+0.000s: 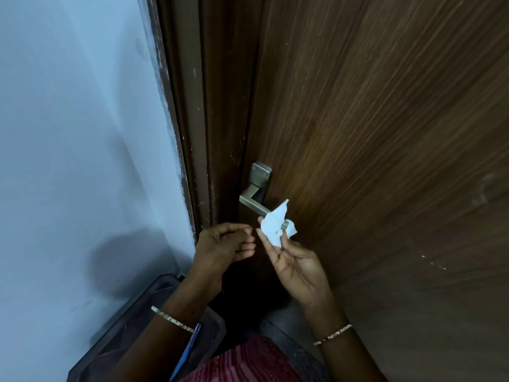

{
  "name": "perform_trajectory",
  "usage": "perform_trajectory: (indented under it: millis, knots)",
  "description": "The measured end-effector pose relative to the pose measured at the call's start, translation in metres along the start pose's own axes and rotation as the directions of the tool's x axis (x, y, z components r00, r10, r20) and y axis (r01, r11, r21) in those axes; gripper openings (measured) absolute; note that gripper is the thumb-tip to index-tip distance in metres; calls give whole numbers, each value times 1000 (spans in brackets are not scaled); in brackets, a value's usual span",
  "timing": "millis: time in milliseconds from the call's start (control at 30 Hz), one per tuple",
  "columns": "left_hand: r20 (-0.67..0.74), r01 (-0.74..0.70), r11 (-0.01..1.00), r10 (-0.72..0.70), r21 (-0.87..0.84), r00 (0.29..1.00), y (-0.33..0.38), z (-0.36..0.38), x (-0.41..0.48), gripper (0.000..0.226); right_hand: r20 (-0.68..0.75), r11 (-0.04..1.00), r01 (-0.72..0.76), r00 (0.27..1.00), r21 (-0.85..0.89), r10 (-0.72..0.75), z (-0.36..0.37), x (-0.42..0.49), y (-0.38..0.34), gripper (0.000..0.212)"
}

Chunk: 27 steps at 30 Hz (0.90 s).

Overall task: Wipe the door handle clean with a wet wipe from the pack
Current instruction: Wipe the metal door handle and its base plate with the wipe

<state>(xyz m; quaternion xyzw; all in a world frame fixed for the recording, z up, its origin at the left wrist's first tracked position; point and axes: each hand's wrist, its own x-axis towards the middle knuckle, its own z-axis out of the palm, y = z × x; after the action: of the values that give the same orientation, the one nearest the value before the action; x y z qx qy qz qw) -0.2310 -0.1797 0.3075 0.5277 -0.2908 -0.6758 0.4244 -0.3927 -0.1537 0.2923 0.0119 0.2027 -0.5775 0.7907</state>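
Your right hand pinches the crumpled wipe over the handle tip; your left hand hovers beside it, loosely curled and empty.

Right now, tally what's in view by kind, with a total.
Hands: 2 (left hand, right hand)
Bangles: 2 (left bangle, right bangle)
Wipe: 1
Handle: 1
Door: 1
Total: 7

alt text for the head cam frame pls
A right hand holds a crumpled white wet wipe against the free end of a metal lever door handle on a brown wooden door. The left hand hovers empty beside it.
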Motion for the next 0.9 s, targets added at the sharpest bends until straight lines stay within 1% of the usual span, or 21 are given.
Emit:
perform_trajectory:
  millis: [67, 133, 167, 200, 233, 300, 333, 367, 400, 467, 567, 700, 800, 900]
  knots:
    - [-23, -14, 1000, 14, 1, 1000, -1, -5, 0, 10, 6, 997, 9, 1000, 71, -9, -3, 4, 3, 68]
    - [-34, -17, 1000, 17, 4, 999, -2, -9, -1, 10, -52, 997, 20, 999, 73, -16, -6, 14, 4, 77]
    - [-34, -26, 1000, 26, 8, 999, -1, -9, -1, 10, -93, 998, 35, 995, 50, -30, -5, 19, 5, 78]
    - [-32, -42, 999, 42, 16, 999, 0, -9, -1, 9, -128, 999, 39, 991, 21, -36, -3, 23, 7, 73]
    - [-32, -68, 997, 69, 31, 997, 1, -9, 0, 9, -163, 999, 32, 986, -9, -33, 0, 28, 9, 61]
    - [-39, -150, 984, 154, 92, 987, 4, -8, 0, 10, -245, 998, -2, 969, -67, -15, 13, 37, 15, 25]
    - [-44, -202, 970, 210, 137, 977, 6, -7, 1, 12, -278, 996, -16, 961, -86, -9, 20, 41, 18, 11]
    - [-53, -252, 950, 265, 182, 963, 7, -7, 1, 13, -308, 995, -34, 951, -92, 4, 24, 47, 21, 13]
    - [-68, -294, 929, 316, 225, 946, 9, -7, 2, 15, -311, 995, -44, 950, -92, 13, 28, 52, 23, 16]
    - [-109, -348, 891, 392, 291, 913, 12, -7, 1, 17, -304, 995, -44, 953, -94, 14, 36, 57, 27, 15]
    - [-130, -387, 853, 453, 349, 882, 13, -6, -1, 18, -304, 998, -24, 953, -64, 3, 38, 51, 23, 15]
    - [-114, -413, 808, 499, 420, 859, 12, -4, -2, 21, -294, 999, 28, 955, -19, -32, 26, 24, 8, 21]
    - [-82, -408, 785, 497, 466, 864, 8, -2, -1, 29, -321, 993, 69, 942, -98, -97, 17, 4, -5, 25]
    - [-52, -405, 769, 492, 495, 869, 6, 0, 1, 40, -355, 958, 124, 910, -260, -214, 19, -12, -15, 23]
